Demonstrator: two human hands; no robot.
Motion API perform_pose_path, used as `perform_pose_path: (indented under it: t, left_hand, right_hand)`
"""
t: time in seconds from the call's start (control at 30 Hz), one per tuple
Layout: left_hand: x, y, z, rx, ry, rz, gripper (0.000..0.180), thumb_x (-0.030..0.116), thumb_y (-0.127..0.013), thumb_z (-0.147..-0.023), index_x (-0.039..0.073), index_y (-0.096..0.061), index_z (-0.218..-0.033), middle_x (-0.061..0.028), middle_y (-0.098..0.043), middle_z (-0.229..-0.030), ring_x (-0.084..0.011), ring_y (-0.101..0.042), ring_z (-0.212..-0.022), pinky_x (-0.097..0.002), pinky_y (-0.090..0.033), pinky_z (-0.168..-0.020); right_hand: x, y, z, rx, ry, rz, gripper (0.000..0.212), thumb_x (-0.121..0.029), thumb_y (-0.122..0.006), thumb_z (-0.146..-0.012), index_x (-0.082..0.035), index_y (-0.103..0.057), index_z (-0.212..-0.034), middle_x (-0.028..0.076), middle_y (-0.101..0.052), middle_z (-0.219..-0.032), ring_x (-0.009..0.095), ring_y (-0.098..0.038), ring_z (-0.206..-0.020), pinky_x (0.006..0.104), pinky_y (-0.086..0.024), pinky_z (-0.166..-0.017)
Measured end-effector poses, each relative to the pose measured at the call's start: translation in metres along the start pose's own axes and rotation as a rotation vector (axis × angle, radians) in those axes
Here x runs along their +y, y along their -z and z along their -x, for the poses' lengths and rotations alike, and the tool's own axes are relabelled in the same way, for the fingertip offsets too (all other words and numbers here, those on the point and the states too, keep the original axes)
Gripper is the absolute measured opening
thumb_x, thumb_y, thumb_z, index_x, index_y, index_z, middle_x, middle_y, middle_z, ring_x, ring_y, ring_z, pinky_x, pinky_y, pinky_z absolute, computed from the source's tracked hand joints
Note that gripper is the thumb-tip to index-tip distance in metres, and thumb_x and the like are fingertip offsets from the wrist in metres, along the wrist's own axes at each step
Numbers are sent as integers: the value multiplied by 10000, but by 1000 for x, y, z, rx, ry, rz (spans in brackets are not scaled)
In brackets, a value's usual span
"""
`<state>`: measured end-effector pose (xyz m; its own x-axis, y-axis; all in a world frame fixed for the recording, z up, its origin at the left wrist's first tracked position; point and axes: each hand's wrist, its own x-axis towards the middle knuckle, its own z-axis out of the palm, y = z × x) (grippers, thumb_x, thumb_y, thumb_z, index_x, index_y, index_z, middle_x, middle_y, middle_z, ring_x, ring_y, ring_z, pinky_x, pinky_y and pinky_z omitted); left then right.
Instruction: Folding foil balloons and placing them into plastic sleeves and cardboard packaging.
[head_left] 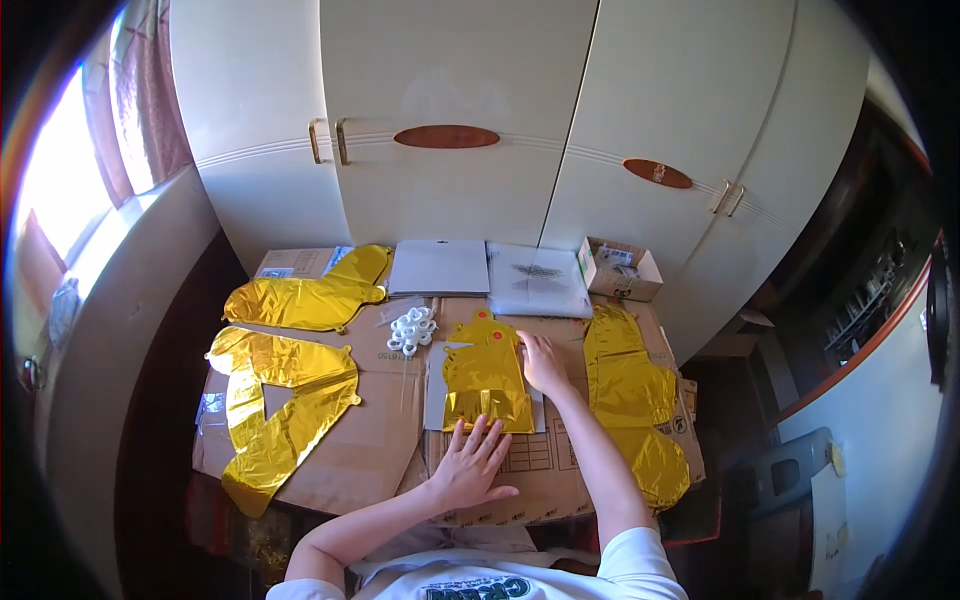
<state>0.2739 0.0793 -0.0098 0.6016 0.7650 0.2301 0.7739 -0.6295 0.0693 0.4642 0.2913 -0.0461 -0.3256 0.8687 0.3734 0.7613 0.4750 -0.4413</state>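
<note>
A folded gold foil balloon (484,368) lies in front of me on a grey-white card (435,400) that shows at its sides. Two small round red marks sit near its upper end. Across its lower edge my left hand (472,468) rests flat, fingers spread. My right hand (543,364) touches the upper right edge of the foil, its fingers stretched toward it; their undersides are hidden. A bundle of white rings (411,330) with thin strings lies just left of the folded balloon.
Flat gold foil balloons lie at left (290,365), upper left (310,300) and right (632,390) on the cardboard (350,450). Behind stand a stack of white cards (438,267), clear plastic bags (540,285) and an open carton (630,285). Cabinet doors (450,190) rise beyond.
</note>
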Motion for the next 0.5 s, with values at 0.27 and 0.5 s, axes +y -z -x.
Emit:
perform_pose_path:
  t: [0.27,0.5]
  left_hand:
    - [-2,-11,2,-21,31,31,917,786,-392,-845,130,-378,-1486,-229,-314,-1528,-514,-234,-1405,-737,-172,-1062]
    - [-1,-12,-2,-54,59,25,934,805,-383,-833,155,-351,-1504,-216,-305,-1537,-525,-217,-1407,-743,-135,-1069]
  right_hand:
    - [6,-2,1,72,104,56,304,-21,-538,-875,-54,-540,-1178,135,-612,-1051,333,-555,-1048,428,-441,-933]
    - [9,-6,2,151,160,62,275,-26,-556,-845,-55,-562,-1119,121,-636,-972,313,-589,-962,422,-457,-866]
